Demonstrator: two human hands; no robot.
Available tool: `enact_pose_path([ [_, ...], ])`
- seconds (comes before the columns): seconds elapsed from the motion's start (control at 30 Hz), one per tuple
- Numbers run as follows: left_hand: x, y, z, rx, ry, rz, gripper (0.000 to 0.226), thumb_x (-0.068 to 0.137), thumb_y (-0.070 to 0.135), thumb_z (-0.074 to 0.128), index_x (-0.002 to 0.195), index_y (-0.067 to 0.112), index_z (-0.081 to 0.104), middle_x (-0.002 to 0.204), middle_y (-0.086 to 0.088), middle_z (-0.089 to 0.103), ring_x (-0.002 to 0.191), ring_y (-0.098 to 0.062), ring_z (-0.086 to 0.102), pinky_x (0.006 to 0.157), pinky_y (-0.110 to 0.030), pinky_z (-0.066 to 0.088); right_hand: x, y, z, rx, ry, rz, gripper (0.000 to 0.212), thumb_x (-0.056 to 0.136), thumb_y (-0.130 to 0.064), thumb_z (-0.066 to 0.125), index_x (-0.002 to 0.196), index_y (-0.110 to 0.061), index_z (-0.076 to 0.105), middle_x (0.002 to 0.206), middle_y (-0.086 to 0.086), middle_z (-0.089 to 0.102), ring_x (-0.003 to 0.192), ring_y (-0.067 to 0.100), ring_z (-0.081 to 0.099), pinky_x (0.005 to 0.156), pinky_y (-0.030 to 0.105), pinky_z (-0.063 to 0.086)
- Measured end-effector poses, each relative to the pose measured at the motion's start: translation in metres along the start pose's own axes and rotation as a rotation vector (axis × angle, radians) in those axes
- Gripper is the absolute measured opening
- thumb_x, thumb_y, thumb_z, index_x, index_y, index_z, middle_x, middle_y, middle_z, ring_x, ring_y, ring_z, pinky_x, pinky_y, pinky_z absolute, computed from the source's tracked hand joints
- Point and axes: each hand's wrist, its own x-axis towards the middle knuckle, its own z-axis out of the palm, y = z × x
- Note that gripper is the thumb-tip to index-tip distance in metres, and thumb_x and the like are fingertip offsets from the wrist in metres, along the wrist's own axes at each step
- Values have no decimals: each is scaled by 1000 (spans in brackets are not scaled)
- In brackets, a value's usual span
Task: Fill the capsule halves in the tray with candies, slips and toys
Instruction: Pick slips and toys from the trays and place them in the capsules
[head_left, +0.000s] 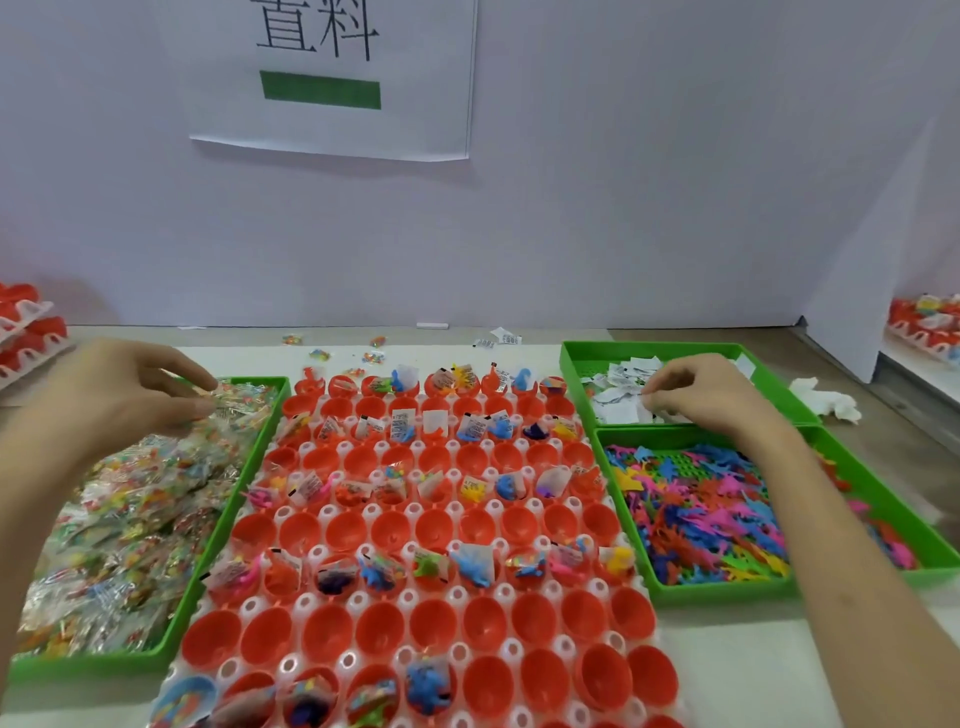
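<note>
Head view: white tray (353, 603) of red capsule halves (322, 631) at the table's middle, with a hand in a bin on each side.
The left hand (119, 395), fingers curled, pinches a clear candy packet (228, 397) at the far end of the candy bin (234, 499) by the table's left edge. The right hand (696, 395) pinches a paper slip (636, 410) in the slip bin (571, 374) at the far right. The toy bin (722, 590) sits just nearer. Alternate tray rows hold slips, toys and candies.
</note>
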Motion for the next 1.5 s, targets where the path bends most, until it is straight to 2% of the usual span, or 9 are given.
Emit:
enact_pose_path([
  [0.33, 5, -12, -1, 64, 32, -106, 16, 79, 4, 82, 83, 19, 77, 64, -9, 74, 64, -33, 74, 80, -54, 60, 4, -1, -2, 84, 151, -72, 14, 92, -9, 67, 94, -20, 75, 74, 3, 73, 63, 7, 64, 53, 21, 44],
  [0.5, 3, -10, 2, 96, -40, -163, 9, 83, 2, 79, 83, 11, 75, 59, -15, 71, 51, -28, 70, 46, -31, 59, 4, -2, -1, 129, 204, -83, 13, 94, -10, 67, 98, -20, 75, 61, -3, 71, 47, -6, 60, 39, 7, 36],
  [0.63, -7, 4, -1, 116, -153, -214, 22, 68, 34, 87, 75, 18, 75, 59, -8, 72, 50, -28, 70, 49, -35, 56, 2, -3, -2, 121, 231, -70, 14, 92, -9, 68, 95, -20, 76, 62, -1, 72, 50, -4, 63, 38, 8, 37],
  [0.73, -12, 11, -4, 215, -284, -222, 28, 48, 35, 91, 70, 23, 80, 68, -13, 75, 62, -31, 71, 50, -34, 56, 0, -4, -2, 108, 229, -66, 17, 90, -6, 69, 92, -20, 76, 65, 0, 73, 54, -2, 66, 40, 7, 40],
  [0.9, -7, 6, -3, 266, -199, -158, 16, 75, 1, 85, 81, 14, 79, 68, -15, 74, 66, -34, 69, 60, -37, 56, -1, -7, -3, 90, 226, -76, 22, 83, 3, 70, 87, -19, 75, 72, -2, 74, 52, -1, 65, 39, 8, 38],
  [1.1, -4, 7, -10, 260, -6, -13, 19, 84, 15, 80, 68, 27, 80, 65, 4, 75, 68, -25, 72, 64, -41, 58, 0, -6, -2, 52, 231, -101, 20, 88, -3, 68, 93, -20, 77, 75, -2, 73, 67, 7, 66, 46, 12, 40],
  [1.27, -9, 18, -12, 93, 57, 63, 23, 91, 9, 71, 75, 24, 76, 82, -10, 76, 57, -22, 73, 67, -44, 60, 3, -4, 0, 59, 219, -80, 26, 96, -5, 59, 108, -20, 76, 76, -5, 68, 53, 0, 59, 36, 7, 34],
  [1.37, -26, 48, -1, -58, 58, 192, 31, 94, 11, 67, 84, 38, 77, 77, 1, 75, 59, -17, 74, 60, -29, 63, 5, -5, 1, 68, 176, -53, 36, 98, 0, 47, 114, -20, 73, 77, -2, 66, 46, 0, 56, 36, 12, 34],
  [1.5, -62, 102, 32, -335, -98, 309, 26, 94, 15, 67, 90, 38, 80, 79, 6, 76, 57, -11, 69, 58, -19, 60, 5, -10, 4, 111, 204, -54, 25, 100, -10, 51, 100, -20, 74, 79, 1, 70, 63, 9, 60, 57, 27, 49],
])
